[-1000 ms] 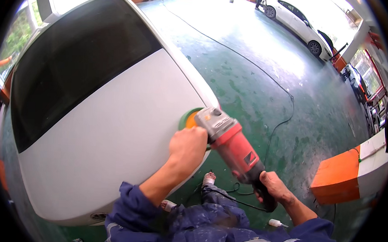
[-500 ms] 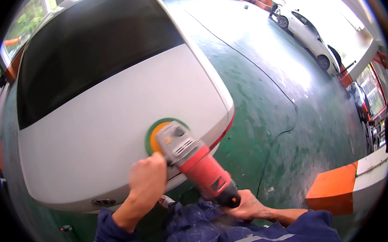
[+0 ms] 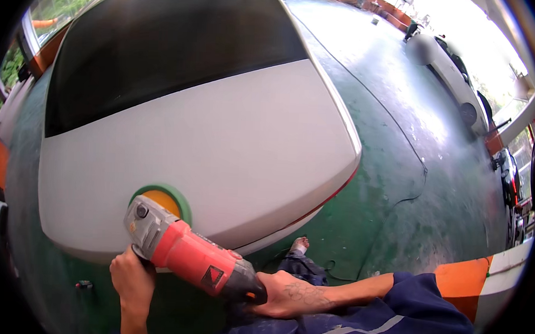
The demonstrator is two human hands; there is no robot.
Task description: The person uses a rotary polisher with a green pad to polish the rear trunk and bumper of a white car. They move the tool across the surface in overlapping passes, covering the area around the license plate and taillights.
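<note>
A red and grey car polisher [image 3: 195,253] is held in both my hands. My left hand [image 3: 133,283] is closed round the handle beside its grey head. At the rear, my right hand [image 3: 292,293] wraps the black end of the body. A round pad with a green rim and yellow middle [image 3: 185,208] rests against the white trunk lid [image 3: 220,147], near its lower rear edge. Above the lid lies the dark rear window [image 3: 165,55]. A red tail light edge [image 3: 332,196] shows at the car's right corner. The pad's lower part is hidden behind the polisher head.
On the green floor [image 3: 393,166] a dark cable [image 3: 381,100] runs from far back towards my right side. An orange and white block [image 3: 462,286] stands at right. Another white car [image 3: 451,70] is farther off. A small dark object [image 3: 84,284] lies at lower left.
Both hands have carried the polisher left and towards me, down to the lid's lower edge. The view has shifted too. The pad looks less blurred now.
</note>
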